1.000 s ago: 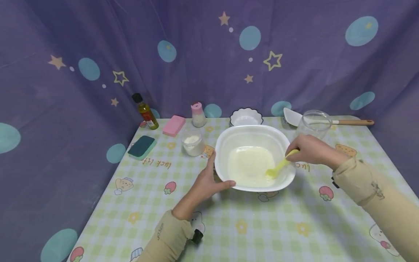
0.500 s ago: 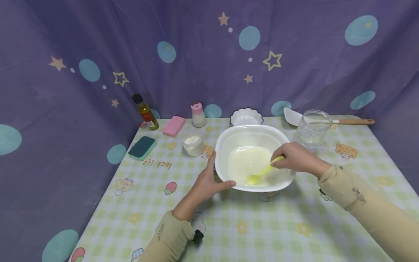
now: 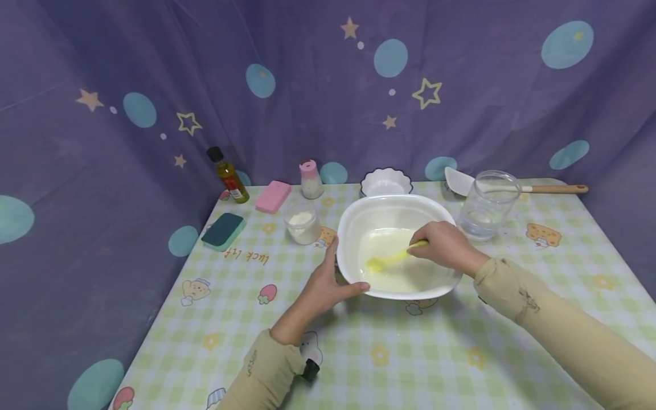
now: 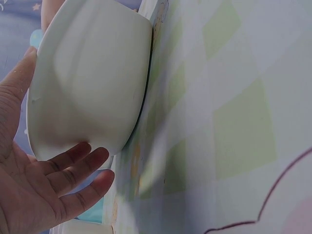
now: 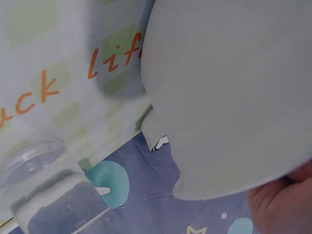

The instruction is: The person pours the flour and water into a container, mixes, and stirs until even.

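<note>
White plastic forms the large bowl (image 3: 397, 213) at the centre of the head view, standing on the checked tablecloth (image 3: 410, 353); a pale, milky liquid (image 3: 389, 262) lies in its bottom. The left hand (image 3: 323, 287) rests against the bowl's lower left side, thumb along the rim, fingers straight and relaxed on the outer wall; the left wrist view shows these fingers (image 4: 73, 168) touching the bowl (image 4: 90, 78) from outside without curling round it. The right hand (image 3: 441, 246) is over the right part of the bowl and grasps the handle of a yellow spoon (image 3: 389, 260), whose head points left and dips in the liquid. Just right of the bowl stands a clear glass jar (image 3: 484, 205); behind it lies a white spatula (image 3: 512, 185) with a wooden handle. Above the bowl is a small scalloped white dish (image 3: 385, 181). To the upper left are a small cup of white powder (image 3: 302, 223), a pink-capped shaker (image 3: 310, 179), a pink sponge (image 3: 272, 196), an oil bottle (image 3: 228, 175) and a green sponge (image 3: 222, 230).
</note>
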Available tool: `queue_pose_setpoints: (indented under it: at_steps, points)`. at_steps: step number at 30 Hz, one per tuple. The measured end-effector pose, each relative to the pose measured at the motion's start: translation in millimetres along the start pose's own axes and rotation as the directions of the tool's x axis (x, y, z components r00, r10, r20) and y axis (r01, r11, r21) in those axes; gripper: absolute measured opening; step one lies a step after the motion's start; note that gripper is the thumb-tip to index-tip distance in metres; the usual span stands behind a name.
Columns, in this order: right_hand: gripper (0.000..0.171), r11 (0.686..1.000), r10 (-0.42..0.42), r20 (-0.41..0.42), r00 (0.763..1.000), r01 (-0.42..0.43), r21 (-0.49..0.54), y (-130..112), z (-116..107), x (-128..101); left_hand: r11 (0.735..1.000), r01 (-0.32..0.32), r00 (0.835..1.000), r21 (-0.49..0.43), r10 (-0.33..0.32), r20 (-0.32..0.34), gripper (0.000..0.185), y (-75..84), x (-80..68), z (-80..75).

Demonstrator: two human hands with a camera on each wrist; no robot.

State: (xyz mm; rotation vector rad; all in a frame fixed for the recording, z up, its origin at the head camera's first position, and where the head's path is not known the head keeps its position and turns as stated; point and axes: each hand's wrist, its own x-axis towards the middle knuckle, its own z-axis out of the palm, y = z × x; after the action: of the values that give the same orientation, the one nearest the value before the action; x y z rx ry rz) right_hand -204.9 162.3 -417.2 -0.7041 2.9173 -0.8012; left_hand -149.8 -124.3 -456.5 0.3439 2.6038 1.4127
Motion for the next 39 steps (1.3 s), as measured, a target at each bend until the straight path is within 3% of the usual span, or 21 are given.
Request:
queue_pose_setpoints:
  at_steps: [11, 24, 39]
  points:
    - [0.014, 0.995, 0.097, -0.08, 0.992, -0.096, 0.014, 8, -7, 14, 1.0, -0.015, 1.0, 0.004, 0.015, 0.003, 0.124, -1.8, 0.6, 1.7]
    - [0.022, 0.982, 0.188, -0.154, 0.97, -0.188, 0.017, 28, -28, 5, 0.999, -0.04, 0.999, -0.025, 0.04, 0.002, 0.123, -2.3, 0.8, 1.9]
    - [0.02, 0.98, 0.2, -0.058, 0.978, -0.2, 0.002, 37, -58, -14, 0.999, -0.032, 0.999, -0.032, 0.032, -0.004, 0.123, -1.6, 0.4, 0.5]
